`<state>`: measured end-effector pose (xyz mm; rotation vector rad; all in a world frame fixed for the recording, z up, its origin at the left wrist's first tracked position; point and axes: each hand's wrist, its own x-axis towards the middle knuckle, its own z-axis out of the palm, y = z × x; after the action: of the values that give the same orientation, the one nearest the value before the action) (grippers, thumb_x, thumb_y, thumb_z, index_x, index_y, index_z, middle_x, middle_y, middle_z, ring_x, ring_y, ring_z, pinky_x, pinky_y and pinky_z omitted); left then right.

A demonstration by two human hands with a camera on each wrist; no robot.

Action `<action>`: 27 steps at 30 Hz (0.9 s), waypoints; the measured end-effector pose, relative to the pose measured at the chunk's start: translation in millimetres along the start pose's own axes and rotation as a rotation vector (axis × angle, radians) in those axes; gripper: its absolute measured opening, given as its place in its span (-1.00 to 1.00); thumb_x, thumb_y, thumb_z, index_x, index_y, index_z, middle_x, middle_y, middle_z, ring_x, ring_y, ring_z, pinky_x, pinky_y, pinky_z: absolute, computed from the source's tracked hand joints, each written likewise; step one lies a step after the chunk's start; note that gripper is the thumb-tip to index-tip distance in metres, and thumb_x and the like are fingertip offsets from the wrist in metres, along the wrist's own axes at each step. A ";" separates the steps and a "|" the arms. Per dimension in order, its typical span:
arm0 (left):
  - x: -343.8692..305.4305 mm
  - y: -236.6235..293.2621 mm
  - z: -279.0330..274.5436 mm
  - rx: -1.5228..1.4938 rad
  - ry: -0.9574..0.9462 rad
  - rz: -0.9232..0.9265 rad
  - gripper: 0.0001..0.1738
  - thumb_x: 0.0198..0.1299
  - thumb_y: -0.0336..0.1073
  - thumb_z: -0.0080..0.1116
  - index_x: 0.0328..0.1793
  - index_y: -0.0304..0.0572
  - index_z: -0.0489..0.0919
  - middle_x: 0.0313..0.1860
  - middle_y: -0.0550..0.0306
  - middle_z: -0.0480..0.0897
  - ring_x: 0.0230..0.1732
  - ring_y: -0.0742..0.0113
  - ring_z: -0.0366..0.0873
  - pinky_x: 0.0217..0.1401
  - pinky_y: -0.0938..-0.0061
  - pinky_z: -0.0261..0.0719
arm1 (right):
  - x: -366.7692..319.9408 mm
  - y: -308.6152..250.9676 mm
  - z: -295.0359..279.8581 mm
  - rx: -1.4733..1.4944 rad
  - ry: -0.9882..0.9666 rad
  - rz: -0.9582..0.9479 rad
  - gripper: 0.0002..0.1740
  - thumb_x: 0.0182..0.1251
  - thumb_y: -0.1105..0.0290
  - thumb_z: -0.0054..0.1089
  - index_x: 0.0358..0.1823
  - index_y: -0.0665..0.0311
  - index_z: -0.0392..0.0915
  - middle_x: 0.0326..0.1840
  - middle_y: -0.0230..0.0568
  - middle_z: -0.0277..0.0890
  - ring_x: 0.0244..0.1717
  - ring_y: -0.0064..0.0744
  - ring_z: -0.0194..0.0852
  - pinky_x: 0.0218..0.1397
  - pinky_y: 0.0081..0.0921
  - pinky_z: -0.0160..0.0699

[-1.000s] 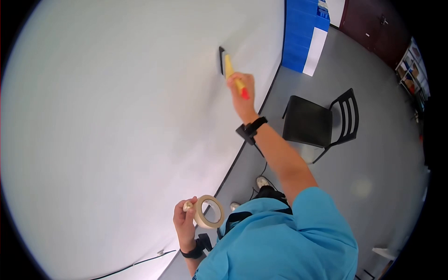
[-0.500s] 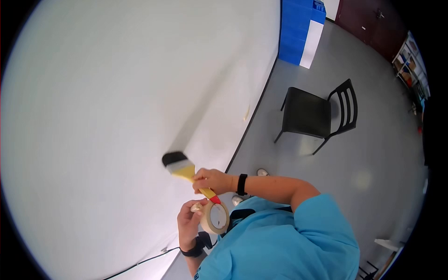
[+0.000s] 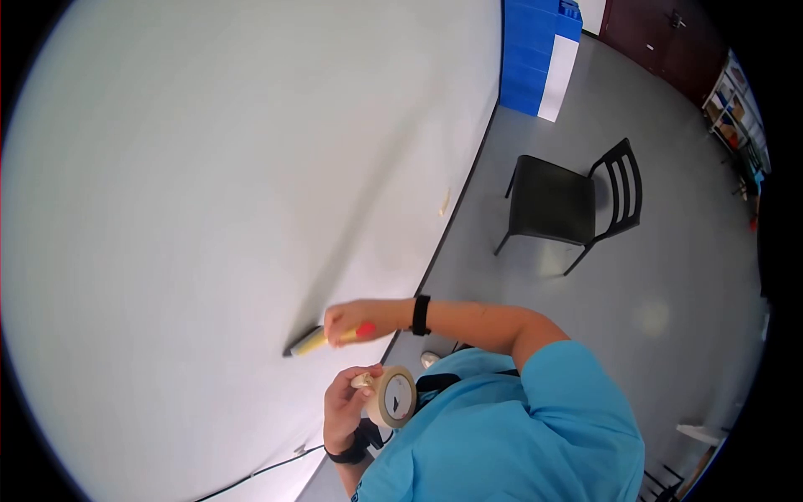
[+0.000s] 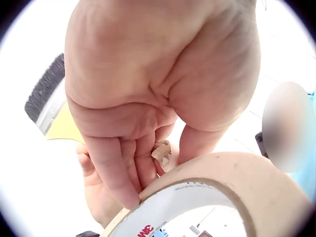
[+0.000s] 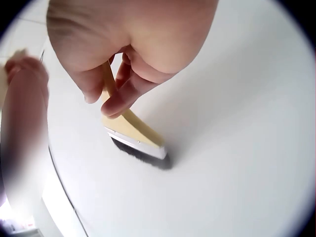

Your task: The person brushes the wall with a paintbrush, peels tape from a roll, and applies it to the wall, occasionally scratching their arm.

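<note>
Now, a brush (image 3: 311, 340) is gripped in the right hand (image 3: 347, 316), its fingers curled round the yellow handle, its dark bristles held at the white wall (image 3: 209, 209); whether they are pressed to it cannot be told. Just beside, nearer the body, a roll of tape (image 3: 381, 406) is grasped by the fingers of the left hand (image 3: 341, 402), and a crumpled scrap (image 3: 362, 381) is pinched with it. Near the wall's lower edge a pale streak (image 3: 444, 202) is seen, and a dark cable (image 3: 259, 473) is strung across its near corner. Onto the grey floor (image 3: 686, 209): a black chair (image 3: 552, 201) is placed well apart from the hands. By the far edge, blue boxes (image 3: 531, 58) are set against the wall, a dark red door (image 3: 661, 42) is glimpsed beyond, and cluttered shelves (image 3: 728, 109) are ranged along the right edge.
</note>
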<state>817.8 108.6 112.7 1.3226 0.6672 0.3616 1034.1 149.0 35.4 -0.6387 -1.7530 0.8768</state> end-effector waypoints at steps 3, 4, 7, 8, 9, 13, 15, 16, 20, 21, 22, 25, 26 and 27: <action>0.3 1.4 0.4 0.000 0.014 -0.009 -0.68 0.26 -0.50 0.13 0.14 -0.41 0.48 0.12 -0.09 0.61 0.17 0.21 0.54 0.30 0.35 0.44 | -1.8 -15.1 -41.4 0.052 0.157 0.014 -0.92 0.27 0.49 0.30 -0.22 0.23 0.65 -0.12 -0.29 0.53 -0.02 -0.33 0.52 0.05 -0.47 0.52; 1.2 2.6 0.9 0.000 0.015 -0.007 -0.68 0.26 -0.50 0.13 0.14 -0.41 0.48 0.12 -0.09 0.61 0.17 0.21 0.54 0.30 0.35 0.44 | -5.3 -22.9 -56.6 0.045 0.185 0.039 -0.91 0.25 0.51 0.31 -0.21 0.23 0.67 -0.11 -0.28 0.54 -0.03 -0.33 0.53 0.05 -0.47 0.51; 5.0 7.1 5.9 0.016 0.019 0.013 -0.69 0.27 -0.50 0.13 0.14 -0.40 0.49 0.12 -0.08 0.62 0.16 0.21 0.54 0.29 0.35 0.45 | -21.0 -44.4 -105.3 -0.019 0.344 0.063 -0.91 0.22 0.53 0.34 -0.25 0.23 0.65 -0.14 -0.27 0.57 -0.08 -0.39 0.56 0.03 -0.48 0.50; 6.2 8.6 7.5 0.009 0.034 0.013 -0.69 0.27 -0.49 0.13 0.14 -0.40 0.49 0.11 -0.08 0.62 0.17 0.20 0.55 0.29 0.35 0.45 | -26.5 -50.4 -123.8 -0.048 0.411 0.041 -0.91 0.21 0.55 0.33 -0.26 0.24 0.63 -0.15 -0.26 0.57 -0.09 -0.42 0.56 0.02 -0.48 0.50; 9.3 8.9 9.0 0.003 0.050 0.011 -0.69 0.27 -0.49 0.14 0.14 -0.40 0.49 0.11 -0.08 0.62 0.17 0.20 0.55 0.29 0.35 0.46 | -32.8 -54.4 -143.7 -0.115 0.470 0.041 -0.89 0.20 0.57 0.32 -0.26 0.25 0.62 -0.15 -0.28 0.56 -0.09 -0.44 0.55 -0.02 -0.49 0.53; 15.0 11.7 10.1 -0.013 0.038 0.006 -0.68 0.26 -0.49 0.14 0.13 -0.40 0.49 0.11 -0.07 0.63 0.17 0.20 0.55 0.29 0.35 0.45 | -65.0 -32.8 -208.7 0.258 0.870 0.085 -0.87 0.35 0.50 0.22 -0.11 0.31 0.53 -0.10 -0.22 0.55 -0.16 -0.52 0.56 -0.07 -0.56 0.61; 21.5 15.0 11.7 0.033 0.018 0.023 -0.68 0.26 -0.48 0.15 0.13 -0.39 0.49 0.10 -0.06 0.63 0.17 0.20 0.54 0.30 0.35 0.45 | -74.7 -25.0 -231.2 0.349 1.012 0.087 -0.87 0.37 0.49 0.21 -0.10 0.30 0.52 -0.11 -0.25 0.54 -0.14 -0.52 0.55 -0.04 -0.57 0.61; 24.3 15.9 12.8 0.033 0.019 0.020 -0.68 0.26 -0.48 0.15 0.13 -0.39 0.49 0.10 -0.06 0.63 0.17 0.20 0.54 0.30 0.35 0.45 | -81.5 -19.4 -238.5 0.439 1.154 0.086 -0.86 0.39 0.47 0.20 -0.08 0.30 0.51 -0.11 -0.27 0.53 -0.12 -0.52 0.54 0.00 -0.57 0.61; 36.3 22.2 22.3 0.024 0.006 0.016 -0.69 0.27 -0.48 0.14 0.13 -0.39 0.49 0.11 -0.06 0.62 0.16 0.21 0.55 0.29 0.35 0.46 | -123.1 45.9 -257.0 0.590 1.381 -0.033 -0.85 0.42 0.45 0.18 -0.04 0.29 0.50 -0.10 -0.31 0.51 -0.10 -0.51 0.52 0.06 -0.59 0.60; 39.8 22.9 24.9 0.017 0.008 0.016 -0.69 0.27 -0.47 0.14 0.13 -0.38 0.49 0.11 -0.06 0.62 0.16 0.21 0.55 0.28 0.36 0.46 | -131.1 58.0 -254.6 0.607 1.538 -0.009 -0.84 0.41 0.45 0.18 -0.04 0.30 0.51 -0.10 -0.32 0.50 -0.08 -0.50 0.52 0.06 -0.59 0.62; 42.2 22.7 26.7 0.019 0.009 0.012 -0.69 0.27 -0.47 0.14 0.13 -0.38 0.49 0.11 -0.06 0.62 0.16 0.21 0.55 0.28 0.36 0.46 | -140.0 73.3 -250.4 0.623 1.696 0.017 -0.84 0.41 0.45 0.18 -0.03 0.30 0.51 -0.10 -0.32 0.49 -0.07 -0.50 0.52 0.05 -0.60 0.63; 51.5 23.7 34.2 0.032 -0.001 0.007 -0.69 0.28 -0.46 0.14 0.14 -0.38 0.48 0.11 -0.05 0.62 0.15 0.22 0.55 0.27 0.36 0.47 | -169.8 115.8 -235.7 0.379 1.745 0.376 -0.75 0.39 0.33 0.23 -0.02 0.31 0.53 -0.15 -0.33 0.54 -0.20 -0.53 0.58 -0.11 -0.59 0.62; 55.8 24.2 37.7 0.040 -0.008 -0.002 -0.69 0.29 -0.45 0.14 0.14 -0.37 0.48 0.11 -0.06 0.62 0.15 0.22 0.55 0.26 0.37 0.47 | -177.6 123.5 -231.0 0.247 1.708 0.614 -0.72 0.38 0.27 0.25 -0.03 0.31 0.54 -0.17 -0.34 0.56 -0.25 -0.53 0.59 -0.17 -0.57 0.60; 60.6 22.3 41.1 0.047 -0.012 -0.013 -0.69 0.29 -0.44 0.14 0.15 -0.37 0.48 0.11 -0.06 0.62 0.14 0.23 0.55 0.26 0.37 0.47 | -179.6 124.7 -227.5 0.273 1.740 0.605 -0.65 0.36 0.19 0.26 -0.05 0.33 0.55 -0.22 -0.34 0.59 -0.35 -0.53 0.60 -0.22 -0.55 0.57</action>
<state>892.8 118.5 123.7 1.3637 0.6773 0.3284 1309.6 144.8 -118.3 -1.2096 0.1345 0.5133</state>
